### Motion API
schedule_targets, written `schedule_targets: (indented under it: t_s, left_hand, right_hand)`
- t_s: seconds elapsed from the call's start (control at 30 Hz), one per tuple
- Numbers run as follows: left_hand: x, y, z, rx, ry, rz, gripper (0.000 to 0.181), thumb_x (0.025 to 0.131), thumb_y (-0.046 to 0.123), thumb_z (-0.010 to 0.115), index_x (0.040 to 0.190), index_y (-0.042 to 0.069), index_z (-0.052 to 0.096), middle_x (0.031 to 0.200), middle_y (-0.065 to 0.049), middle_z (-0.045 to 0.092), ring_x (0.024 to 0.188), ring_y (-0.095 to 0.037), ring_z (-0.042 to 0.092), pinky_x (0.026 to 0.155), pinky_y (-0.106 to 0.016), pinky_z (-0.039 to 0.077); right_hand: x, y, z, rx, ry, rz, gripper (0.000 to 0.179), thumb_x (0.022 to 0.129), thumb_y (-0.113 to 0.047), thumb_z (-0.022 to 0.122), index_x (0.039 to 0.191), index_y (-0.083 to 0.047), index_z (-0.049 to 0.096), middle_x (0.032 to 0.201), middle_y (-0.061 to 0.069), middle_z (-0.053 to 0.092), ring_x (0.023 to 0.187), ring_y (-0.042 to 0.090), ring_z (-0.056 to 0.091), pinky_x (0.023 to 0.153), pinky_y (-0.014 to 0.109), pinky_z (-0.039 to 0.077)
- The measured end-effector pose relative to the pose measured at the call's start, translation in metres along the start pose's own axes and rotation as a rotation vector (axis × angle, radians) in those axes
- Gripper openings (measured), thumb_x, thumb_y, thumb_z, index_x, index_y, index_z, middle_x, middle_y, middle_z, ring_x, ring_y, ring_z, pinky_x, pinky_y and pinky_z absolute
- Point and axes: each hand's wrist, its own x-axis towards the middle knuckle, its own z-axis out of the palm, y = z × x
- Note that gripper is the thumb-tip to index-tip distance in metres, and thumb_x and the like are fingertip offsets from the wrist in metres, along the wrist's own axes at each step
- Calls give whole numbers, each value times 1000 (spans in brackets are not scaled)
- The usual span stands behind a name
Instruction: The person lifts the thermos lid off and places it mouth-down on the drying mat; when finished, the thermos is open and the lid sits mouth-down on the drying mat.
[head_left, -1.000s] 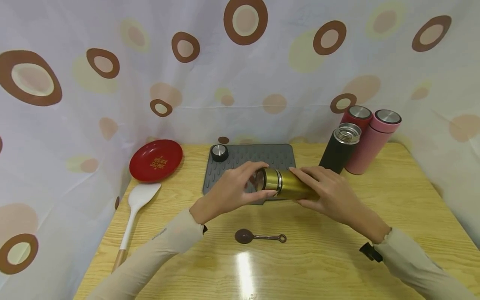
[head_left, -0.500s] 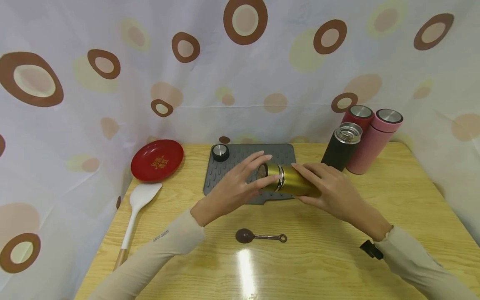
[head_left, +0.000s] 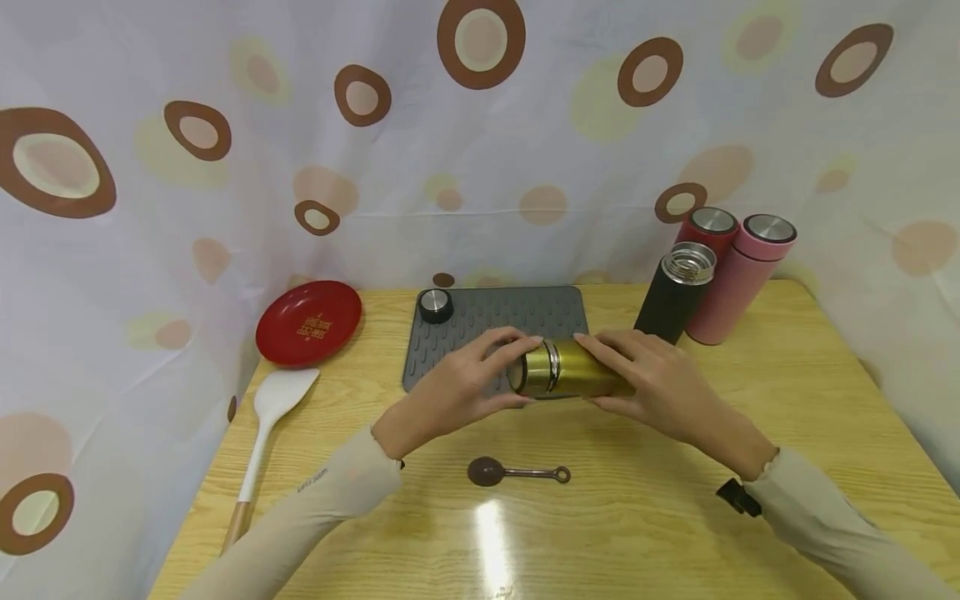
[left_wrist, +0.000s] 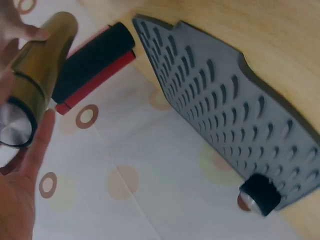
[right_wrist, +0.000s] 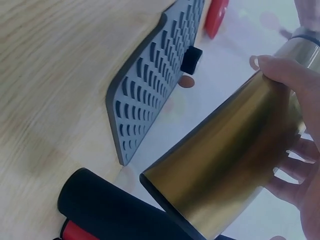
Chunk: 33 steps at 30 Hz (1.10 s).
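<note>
A person's right hand (head_left: 663, 382) grips a gold bottle (head_left: 588, 368) held sideways over the near edge of a gray mat (head_left: 517, 308) as the left hand (head_left: 459, 383) pinches its lid (head_left: 537, 371); an uncapped black bottle (head_left: 673, 296) stands to the right.

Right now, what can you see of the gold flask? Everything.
Gold flask, metallic-looking cylinder, dark bottom rim. Lid on, black-edged silver disc at its end; shiny band where lid meets body. Lid tightness can't be told. Held roughly on its side, clear of the grey mat; left hand holds the lid end, right hand grips the body.
</note>
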Motion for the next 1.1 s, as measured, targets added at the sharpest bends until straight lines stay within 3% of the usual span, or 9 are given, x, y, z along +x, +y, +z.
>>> schedule_targets:
  t_s: [0.17, 0.27, 0.33, 0.43, 0.57, 0.67, 0.77, 0.97, 1.1]
  left_hand:
    - [-1, 7, 3, -200, -48, -236, 65, 96, 36, 79, 146, 4, 54, 113, -8, 63, 72, -11, 64, 66, -16, 54]
    - [0, 7, 3, -217, -50, -278, 74, 95, 38, 80, 154, 10, 46, 135, -9, 59, 76, -12, 65, 67, -20, 56]
    - [1, 6, 4, -162, -44, -232, 86, 90, 40, 84, 159, 15, 39, 153, -11, 48, 78, -11, 64, 67, -21, 56]
    - [1, 2, 6, 12, -43, -58, 96, 86, 39, 88, 162, 23, 32, 165, -14, 31, 107, -19, 67, 86, -25, 59]
    - [1, -2, 5, 196, -16, 150, 84, 89, 19, 87, 156, 27, 38, 163, -13, 36, 150, -31, 42, 105, -32, 55]
    - [0, -3, 3, 188, -9, 178, 81, 88, 5, 85, 154, 23, 43, 159, -11, 42, 149, -28, 43, 99, -28, 57]
    - [-1, -3, 0, 101, -12, 133, 78, 87, 6, 86, 153, 19, 47, 156, -12, 46, 142, -26, 50, 100, -25, 56]
    - [-1, 0, 0, -210, 60, -90, 74, 87, 19, 88, 150, 9, 50, 142, -14, 55, 106, -18, 65, 86, -20, 56]
    - [0, 1, 0, -267, 89, -155, 72, 88, 20, 87, 149, 10, 50, 137, -12, 57, 96, -16, 63, 80, -19, 55]
  right_hand:
    - [-1, -2, 2, 5, -23, -19, 75, 102, -63, 38, 149, -8, 57, 121, 17, 68, 99, 36, 71, 81, 53, 61]
    - [0, -2, 3, 7, -10, -21, 76, 103, -65, 39, 147, -6, 58, 119, 18, 68, 97, 36, 71, 79, 53, 61]
    - [1, -2, 4, 11, 3, -20, 76, 103, -65, 40, 147, -5, 58, 118, 19, 69, 96, 37, 71, 78, 53, 61]
    - [2, 0, 5, 19, 16, -14, 75, 103, -65, 42, 148, -5, 57, 118, 20, 69, 96, 38, 72, 78, 55, 61]
    - [3, 0, 4, 20, 24, -9, 76, 104, -65, 42, 148, -6, 57, 118, 20, 69, 96, 39, 72, 79, 55, 61]
    - [4, 0, 2, 15, 19, -15, 76, 104, -65, 41, 148, -6, 58, 119, 20, 69, 96, 38, 72, 79, 55, 61]
    - [3, -1, 2, 17, 13, -19, 75, 104, -65, 42, 148, -6, 57, 119, 20, 69, 96, 38, 72, 78, 54, 61]
    - [3, 0, 4, 31, 5, 7, 78, 102, -67, 42, 149, -6, 56, 120, 20, 69, 97, 37, 72, 77, 53, 62]
    - [3, 2, 5, 38, 0, 15, 79, 102, -68, 43, 149, -5, 56, 120, 20, 68, 97, 38, 72, 77, 54, 62]
